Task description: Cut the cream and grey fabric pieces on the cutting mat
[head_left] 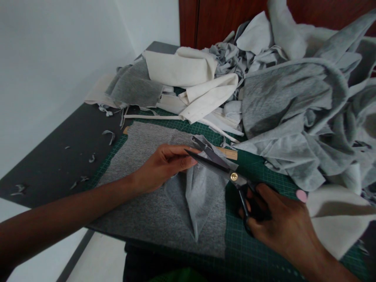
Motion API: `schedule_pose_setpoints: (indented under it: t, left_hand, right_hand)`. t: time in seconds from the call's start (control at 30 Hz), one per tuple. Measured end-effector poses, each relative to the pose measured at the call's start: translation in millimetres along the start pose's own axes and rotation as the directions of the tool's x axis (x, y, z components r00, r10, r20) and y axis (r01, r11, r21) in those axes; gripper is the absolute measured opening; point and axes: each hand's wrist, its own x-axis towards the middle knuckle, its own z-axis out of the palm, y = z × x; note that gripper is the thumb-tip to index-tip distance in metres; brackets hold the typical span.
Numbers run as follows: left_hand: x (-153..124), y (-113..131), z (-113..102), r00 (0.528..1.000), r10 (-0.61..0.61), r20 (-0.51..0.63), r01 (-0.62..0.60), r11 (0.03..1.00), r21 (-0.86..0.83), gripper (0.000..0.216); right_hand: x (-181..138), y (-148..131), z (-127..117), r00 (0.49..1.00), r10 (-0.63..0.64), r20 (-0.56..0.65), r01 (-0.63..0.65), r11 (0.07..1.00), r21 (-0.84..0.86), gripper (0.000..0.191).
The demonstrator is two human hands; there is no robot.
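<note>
Near the middle of the view, my left hand [169, 166] pinches the raised edge of a light grey fabric piece [202, 196]. Folds of that piece hang down over a larger heather-grey fabric sheet [147, 223] spread flat beneath. In my right hand [284, 223] is a pair of black-handled scissors [234, 177], fingers through the handles. Their blades are parted and point left, close to my left fingertips, with a bit of the fabric edge near them. Whether the blades touch the cloth I cannot tell.
A green cutting mat [249, 243] lies on the dark table [64, 156]. A wooden ruler [227, 153] shows partly behind the fabric. Piled grey cloth [288, 98] and cream cloth [179, 70] fill the back and right. A pink chalk-like disc [301, 196] sits by my right hand. Small scraps [109, 136] dot the left.
</note>
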Motion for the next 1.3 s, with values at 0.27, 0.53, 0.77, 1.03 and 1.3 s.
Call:
schedule_pose_setpoints:
  t: [0.27,0.53,0.77,1.03,1.3]
  left_hand:
    - [-1,3,0,1.000,-0.013,0.006,0.013,0.999,0.041,0.010]
    - [-2,5,2,0.997,-0.070,-0.041,0.070,0.998,0.004,0.010]
    - [-3,4,1,0.997,-0.060,-0.042,0.061,0.998,0.008,0.010]
    - [-2,1,-1,0.999,-0.031,-0.013,0.031,1.000,0.003,0.011]
    - [-2,5,2,0.999,-0.047,-0.027,0.048,0.999,0.011,0.005]
  right_hand:
    - [-2,2,1,1.000,0.011,-0.007,-0.011,1.000,0.011,0.002]
    - [-6,12,0,0.980,0.180,0.082,-0.181,0.984,-0.001,0.008]
    - [-8,11,0,0.979,0.154,0.131,-0.171,0.977,0.127,0.009]
    - [-5,4,4,0.993,0.064,0.104,-0.076,0.989,0.123,0.008]
    - [-4,11,3,0.981,0.169,0.093,-0.176,0.982,0.065,0.009]
